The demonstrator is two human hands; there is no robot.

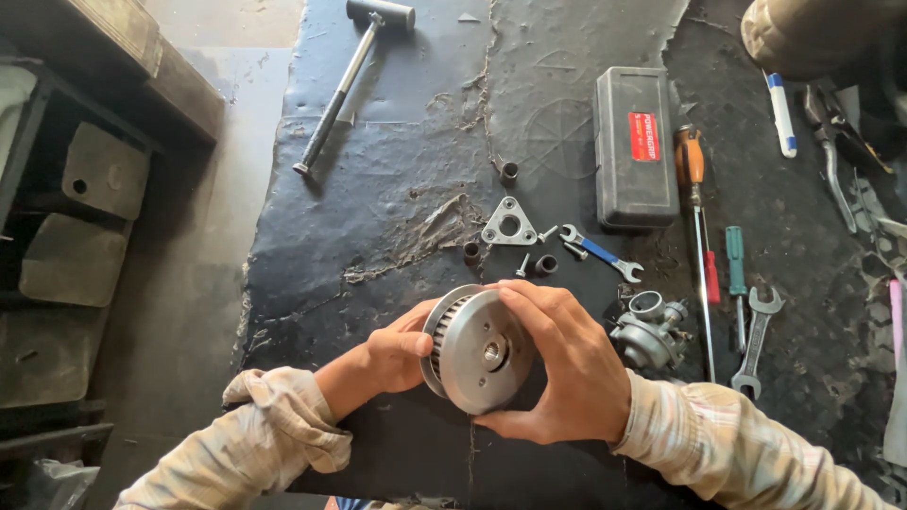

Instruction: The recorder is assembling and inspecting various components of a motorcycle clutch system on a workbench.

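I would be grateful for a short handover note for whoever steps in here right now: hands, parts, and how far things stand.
Left hand: grips the left edge of the round metal drum.
Right hand: cups the drum's right side, its flat face towards the camera.
On the dark mat: triangular plate, three small bushes, loose bolts, a blue-handled spanner, and a carburettor to the right.
Done: the drum is off the mat, small parts laid out apart.
Left: plate, bushes and bolts are not fitted to the drum.
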